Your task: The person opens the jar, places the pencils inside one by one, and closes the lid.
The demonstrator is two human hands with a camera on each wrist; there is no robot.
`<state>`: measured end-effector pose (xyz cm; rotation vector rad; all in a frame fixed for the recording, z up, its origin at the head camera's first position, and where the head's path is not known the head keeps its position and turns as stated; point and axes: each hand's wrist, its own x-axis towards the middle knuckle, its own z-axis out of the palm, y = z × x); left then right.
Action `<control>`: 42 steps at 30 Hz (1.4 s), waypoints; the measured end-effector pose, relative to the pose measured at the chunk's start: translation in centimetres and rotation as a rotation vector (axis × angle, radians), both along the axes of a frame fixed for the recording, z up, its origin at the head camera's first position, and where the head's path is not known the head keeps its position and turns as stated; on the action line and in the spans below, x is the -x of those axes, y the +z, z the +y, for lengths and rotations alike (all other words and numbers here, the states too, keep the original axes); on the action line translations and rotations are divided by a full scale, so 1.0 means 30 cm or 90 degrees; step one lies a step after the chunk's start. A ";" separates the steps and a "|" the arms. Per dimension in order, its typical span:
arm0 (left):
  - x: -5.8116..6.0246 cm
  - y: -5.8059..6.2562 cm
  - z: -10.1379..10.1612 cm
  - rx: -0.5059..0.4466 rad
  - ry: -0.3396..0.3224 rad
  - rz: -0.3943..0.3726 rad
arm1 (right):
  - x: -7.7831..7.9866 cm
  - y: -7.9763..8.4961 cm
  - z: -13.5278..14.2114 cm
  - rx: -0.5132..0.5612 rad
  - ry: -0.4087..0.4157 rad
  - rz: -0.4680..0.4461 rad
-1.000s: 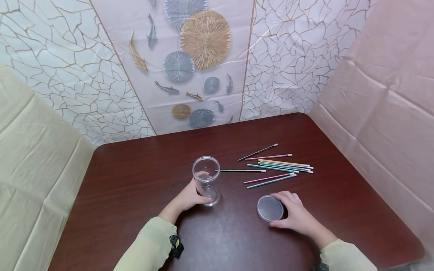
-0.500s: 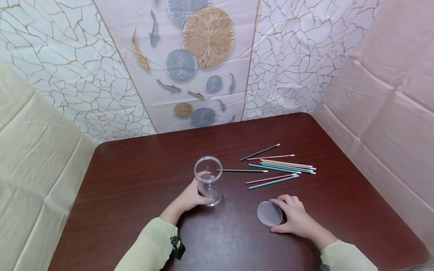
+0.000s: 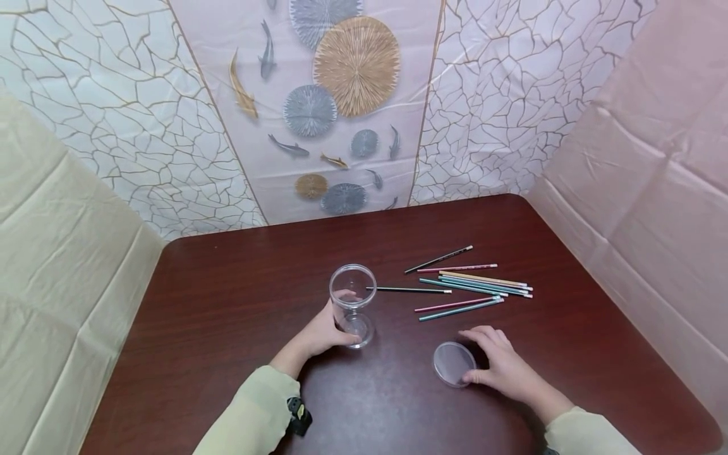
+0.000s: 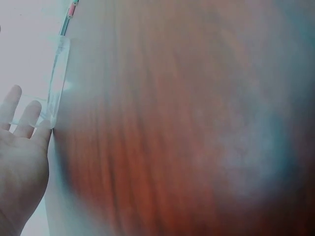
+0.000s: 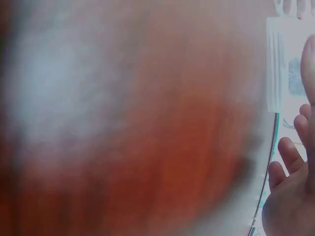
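A clear plastic jar stands upright on the table with its mouth uncovered. My left hand holds it from the left, thumb near the base and fingers behind the wall. In the left wrist view, the jar appears edge-on beside the fingers. To the right, a round clear lid lies flat on the table. Around its right edge is my right hand, fingers spread and loosely bent, the thumb at the rim and the index finger apart from it. In the right wrist view the lid's ridged side shows.
Several pencils in green, red, yellow and black lie loosely grouped beyond the lid. One dark pencil lies apart, its end behind the jar. The dark wooden table is bordered by fabric walls at the back and sides.
My right hand has set the lid down flat, slightly nearer me, and its fingers have spread off the rim. My left hand keeps its hold on the jar.
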<state>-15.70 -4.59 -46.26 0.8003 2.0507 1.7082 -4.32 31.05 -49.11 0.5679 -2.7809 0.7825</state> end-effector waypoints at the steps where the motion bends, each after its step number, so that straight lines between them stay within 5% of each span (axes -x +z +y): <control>1: 0.000 -0.001 0.000 0.000 0.001 -0.005 | 0.003 0.003 0.002 0.004 0.001 0.009; 12: 0.014 -0.040 0.001 -0.017 -0.004 0.023 | 0.072 0.080 0.031 -0.004 -0.034 0.057; 18: 0.004 -0.013 0.006 -0.014 -0.001 0.029 | 0.131 0.103 0.033 0.012 -0.020 0.041; 25: 0.002 -0.007 0.006 0.002 0.005 0.013 | 0.191 0.086 0.030 -0.004 -0.006 0.000; 42: 0.000 0.006 0.007 0.018 0.024 0.000 | 0.258 0.011 0.009 -0.013 0.038 0.023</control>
